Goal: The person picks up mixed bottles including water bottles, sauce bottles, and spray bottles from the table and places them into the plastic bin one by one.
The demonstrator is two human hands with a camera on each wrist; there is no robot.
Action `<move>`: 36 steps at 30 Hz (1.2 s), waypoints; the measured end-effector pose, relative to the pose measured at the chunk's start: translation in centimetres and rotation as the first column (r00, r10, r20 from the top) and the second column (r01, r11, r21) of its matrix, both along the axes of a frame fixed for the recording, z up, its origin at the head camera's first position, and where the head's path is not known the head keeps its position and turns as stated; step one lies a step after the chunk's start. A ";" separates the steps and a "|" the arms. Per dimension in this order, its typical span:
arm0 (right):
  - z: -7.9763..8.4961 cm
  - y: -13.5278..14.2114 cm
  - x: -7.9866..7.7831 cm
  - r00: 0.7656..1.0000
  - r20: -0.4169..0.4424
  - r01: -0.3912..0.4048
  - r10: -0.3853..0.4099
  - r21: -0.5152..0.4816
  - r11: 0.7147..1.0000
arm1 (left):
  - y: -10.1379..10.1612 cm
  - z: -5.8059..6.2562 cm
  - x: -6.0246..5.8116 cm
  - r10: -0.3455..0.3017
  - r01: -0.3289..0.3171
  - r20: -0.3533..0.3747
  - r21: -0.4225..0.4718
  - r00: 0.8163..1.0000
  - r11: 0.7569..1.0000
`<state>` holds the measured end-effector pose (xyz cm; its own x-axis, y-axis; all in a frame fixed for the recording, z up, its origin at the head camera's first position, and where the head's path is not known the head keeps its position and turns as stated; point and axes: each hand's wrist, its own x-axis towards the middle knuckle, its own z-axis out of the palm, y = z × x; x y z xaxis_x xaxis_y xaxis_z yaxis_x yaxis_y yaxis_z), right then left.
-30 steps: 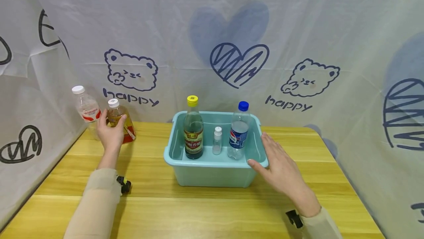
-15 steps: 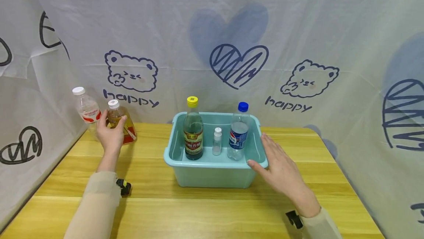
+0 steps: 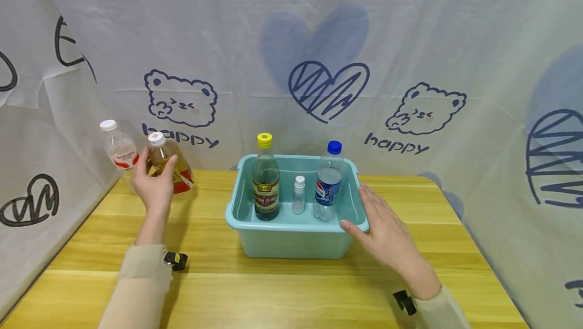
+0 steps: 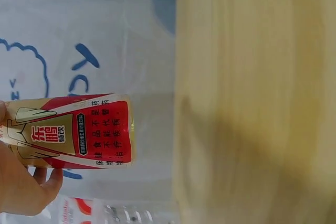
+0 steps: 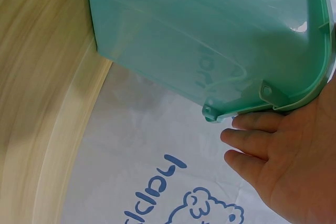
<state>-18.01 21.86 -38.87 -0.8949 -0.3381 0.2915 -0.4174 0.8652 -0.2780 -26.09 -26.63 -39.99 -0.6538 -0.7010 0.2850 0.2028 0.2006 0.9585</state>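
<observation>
While touching the blue tub point(image 3: 293, 244) with the straight-fingered right hand point(image 3: 389, 230), pinching the red-and-gold bottle point(image 4: 79, 132) in the left hand point(image 3: 155, 186), seemingly just off the table point(image 3: 227, 291). Probably the lifting step; next, hold tight, mind the clear bottle point(image 3: 121, 151).

five bottles point(image 3: 184, 179), two hands point(image 3: 156, 187), one teal tub point(image 3: 293, 244), one wooden table point(image 3: 237, 296)

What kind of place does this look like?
Probably an improvised tabletop filming or practice area, though I can't be certain: a wood-grain table, printed cloth draped around it as a backdrop, and a turquoise tub with three bottles inside.
</observation>
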 end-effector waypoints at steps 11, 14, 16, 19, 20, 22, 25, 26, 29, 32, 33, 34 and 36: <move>-0.1 0.0 0.0 1.000 -0.002 0.005 -0.005 -0.002 1.000 | 2.3 2.2 1.1 -0.003 -0.002 -0.126 -0.035 0.992 0.999; -0.1 -0.1 0.0 1.000 -0.008 0.005 -0.005 -0.002 1.000 | 2.9 2.7 1.4 -0.010 0.003 -0.162 -0.043 0.987 0.999; -0.1 0.0 0.0 1.000 -0.008 0.005 -0.005 -0.003 1.000 | 3.3 3.0 1.5 -0.017 0.009 -0.180 -0.044 0.984 0.999; -0.1 0.0 0.0 1.000 -0.006 0.006 -0.006 -0.003 1.000 | 4.0 3.4 1.8 -0.027 0.018 -0.208 -0.046 0.978 0.999; -0.1 0.0 0.0 1.000 -0.005 0.006 -0.006 -0.003 1.000 | 4.2 3.5 1.9 -0.028 0.018 -0.217 -0.048 0.976 0.999; -0.1 0.0 0.0 1.000 -0.003 0.007 -0.007 -0.003 1.000 | 4.6 3.8 2.2 -0.032 0.019 -0.236 -0.057 0.971 0.998; -0.2 0.0 0.0 1.000 -0.005 0.008 -0.008 -0.003 1.000 | 5.3 4.2 2.7 -0.044 0.022 -0.266 -0.086 0.963 0.996; -0.2 0.0 0.0 1.000 -0.004 0.008 -0.008 -0.004 1.000 | 5.5 4.3 2.8 -0.049 0.023 -0.277 -0.094 0.960 0.995; -0.2 0.0 0.0 1.000 -0.004 0.008 -0.009 -0.004 1.000 | 6.0 4.8 3.2 -0.064 0.032 -0.304 -0.110 0.950 0.993; -0.1 -0.1 0.0 1.000 0.000 0.009 -0.009 -0.004 1.000 | 6.6 5.2 3.6 -0.075 0.038 -0.337 -0.115 0.939 0.993; -0.1 -0.1 0.0 1.000 0.000 0.010 -0.010 -0.003 1.000 | 6.8 5.4 3.8 -0.080 0.042 -0.346 -0.116 0.935 0.992; -0.1 -0.1 0.0 1.000 0.000 0.010 -0.010 -0.002 1.000 | 7.0 5.6 3.9 -0.086 0.046 -0.356 -0.118 0.931 0.992; -0.1 -0.1 0.0 1.000 -0.001 0.010 -0.010 -0.001 1.000 | 7.3 6.0 4.3 -0.098 0.055 -0.376 -0.124 0.921 0.991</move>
<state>-18.01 21.77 -38.99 -0.8979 -0.3288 0.2926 -0.4090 0.8691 -0.2783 -21.83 -19.32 -34.03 -0.5312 -0.6037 0.5944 0.5665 0.2686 0.7791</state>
